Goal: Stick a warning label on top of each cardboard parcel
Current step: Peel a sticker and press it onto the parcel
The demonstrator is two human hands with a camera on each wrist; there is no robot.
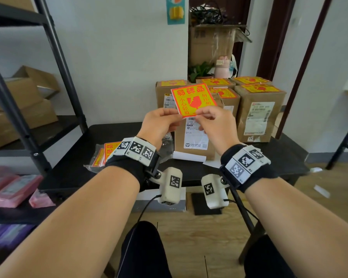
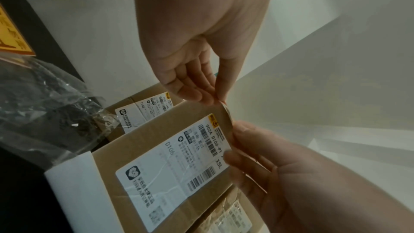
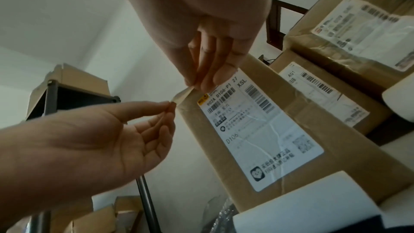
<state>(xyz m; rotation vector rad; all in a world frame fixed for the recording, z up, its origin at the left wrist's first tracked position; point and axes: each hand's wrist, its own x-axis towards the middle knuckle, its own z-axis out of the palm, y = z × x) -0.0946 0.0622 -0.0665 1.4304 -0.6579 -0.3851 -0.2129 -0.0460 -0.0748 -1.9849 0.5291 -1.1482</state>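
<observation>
Black table [image 1: 72, 167]: six parcels [image 1: 259, 115]; hands [image 1: 187, 122] pinch one label [image 1: 193, 100].

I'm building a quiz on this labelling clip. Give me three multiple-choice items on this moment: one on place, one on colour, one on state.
1. Where is the warning label?
A. held up in the air in front of the parcels
B. flat on the table
C. on the shelf

2. Its colours?
A. blue, white
B. yellow, red
C. green, black

3. How is it held?
A. left hand only
B. right hand only
C. pinched by both

Answers: 1 A, it is raised before the parcels; 2 B, yellow ground with red print; 3 C, both hands pinch its lower edge.
</observation>
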